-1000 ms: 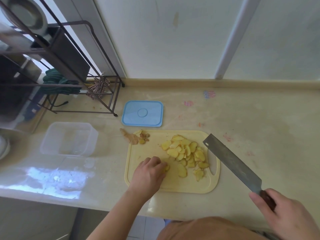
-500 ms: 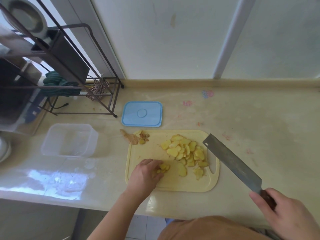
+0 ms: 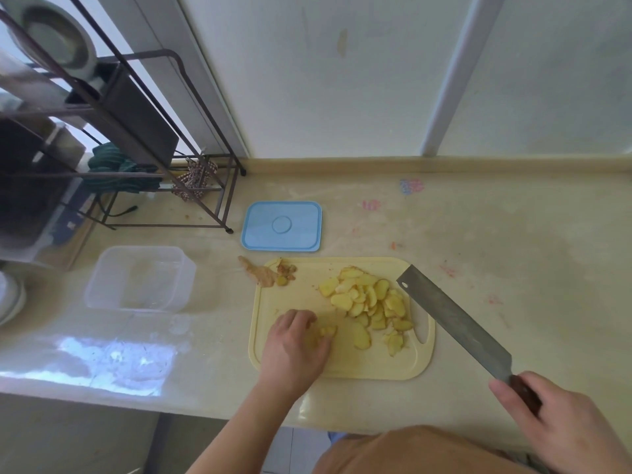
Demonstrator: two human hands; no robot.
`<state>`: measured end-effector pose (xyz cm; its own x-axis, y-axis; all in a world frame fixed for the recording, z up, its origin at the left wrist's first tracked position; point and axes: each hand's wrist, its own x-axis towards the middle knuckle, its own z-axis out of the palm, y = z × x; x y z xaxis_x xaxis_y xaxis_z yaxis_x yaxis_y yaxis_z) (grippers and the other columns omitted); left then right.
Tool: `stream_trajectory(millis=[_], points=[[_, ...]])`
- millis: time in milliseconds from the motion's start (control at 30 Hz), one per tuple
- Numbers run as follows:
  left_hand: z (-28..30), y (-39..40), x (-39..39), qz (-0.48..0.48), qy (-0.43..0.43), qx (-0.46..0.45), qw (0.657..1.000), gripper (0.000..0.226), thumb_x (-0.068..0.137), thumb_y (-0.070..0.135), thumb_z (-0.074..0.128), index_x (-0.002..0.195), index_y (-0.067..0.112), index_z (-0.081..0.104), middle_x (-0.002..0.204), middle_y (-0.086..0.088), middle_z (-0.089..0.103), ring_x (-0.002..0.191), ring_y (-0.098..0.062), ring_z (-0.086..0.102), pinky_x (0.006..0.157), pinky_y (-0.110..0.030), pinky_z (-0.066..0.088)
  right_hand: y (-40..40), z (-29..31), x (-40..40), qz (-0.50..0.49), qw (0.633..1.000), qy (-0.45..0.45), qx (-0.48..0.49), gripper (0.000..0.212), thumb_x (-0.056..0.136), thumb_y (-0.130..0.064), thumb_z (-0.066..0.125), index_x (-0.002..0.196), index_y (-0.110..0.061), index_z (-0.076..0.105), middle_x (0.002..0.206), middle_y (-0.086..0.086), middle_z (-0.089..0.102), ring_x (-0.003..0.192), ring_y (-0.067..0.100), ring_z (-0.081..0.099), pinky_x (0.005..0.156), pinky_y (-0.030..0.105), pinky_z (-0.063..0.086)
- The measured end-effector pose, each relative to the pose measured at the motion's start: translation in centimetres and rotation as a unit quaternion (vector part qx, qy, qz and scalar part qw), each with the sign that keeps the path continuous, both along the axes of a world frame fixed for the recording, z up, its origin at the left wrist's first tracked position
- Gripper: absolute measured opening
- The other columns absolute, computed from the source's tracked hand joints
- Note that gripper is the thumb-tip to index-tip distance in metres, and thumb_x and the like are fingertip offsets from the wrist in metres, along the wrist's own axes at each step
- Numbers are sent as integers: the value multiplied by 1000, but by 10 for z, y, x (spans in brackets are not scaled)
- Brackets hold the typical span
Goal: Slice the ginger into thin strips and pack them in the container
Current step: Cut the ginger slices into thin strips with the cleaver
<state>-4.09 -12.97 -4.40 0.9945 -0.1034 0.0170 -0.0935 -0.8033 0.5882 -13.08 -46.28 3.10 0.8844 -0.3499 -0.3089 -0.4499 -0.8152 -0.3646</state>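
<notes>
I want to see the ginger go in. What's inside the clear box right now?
No ginger shows in the clear box; only glare and faint smudges show through. The ginger slices all lie on the cutting board, and the blue lid lies beside it.

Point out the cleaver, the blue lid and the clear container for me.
cleaver (image 3: 455, 323): head view, middle of the blade.
blue lid (image 3: 281, 226): head view, centre ring.
clear container (image 3: 102, 289): head view, left wall.

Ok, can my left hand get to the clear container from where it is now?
Probably yes. The left hand is pinching a few ginger pieces on the cutting board, and only bare counter lies between it and the open clear container. The blue lid lies farther back.
</notes>
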Motion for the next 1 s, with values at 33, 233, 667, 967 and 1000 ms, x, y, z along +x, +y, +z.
stream_trajectory(millis=[33,233,667,967,1000], points=[[-3,0,-4,-19,1,15,1000,34,78,43,70,98,16,67,91,7,61,80,-14,59,70,-27,52,0,-1,0,5,1000,2,3,86,55,-100,16,60,-22,52,49,-6,54,53,15,54,50,35,46],[-16,-2,-5,-59,-34,58,996,27,70,21,87,94,18,75,90,5,67,79,-20,61,70,-32,53,2,-2,5,28,999,19,-3,98,44,-105,4,63,-22,54,45,2,53,48,14,54,49,31,44],[-11,-3,5,-64,-14,49,997,33,69,22,85,100,21,75,92,9,72,87,-17,65,80,-29,46,-1,-6,8,35,999,14,-15,95,47,-104,6,63,-23,54,43,0,51,47,17,53,47,33,42],[-7,-8,6,-26,18,22,999,37,68,13,81,104,17,73,86,8,71,80,-17,66,80,-37,54,0,-5,5,27,999,10,-14,94,48,-104,7,62,-23,53,43,1,51,48,17,54,49,35,45],[-5,-7,7,-18,17,16,1000,38,68,12,81,104,17,72,85,10,70,79,-15,65,80,-36,54,-1,-5,5,27,1000,9,-11,94,49,-104,7,62,-22,53,42,0,50,47,17,54,48,35,45]])
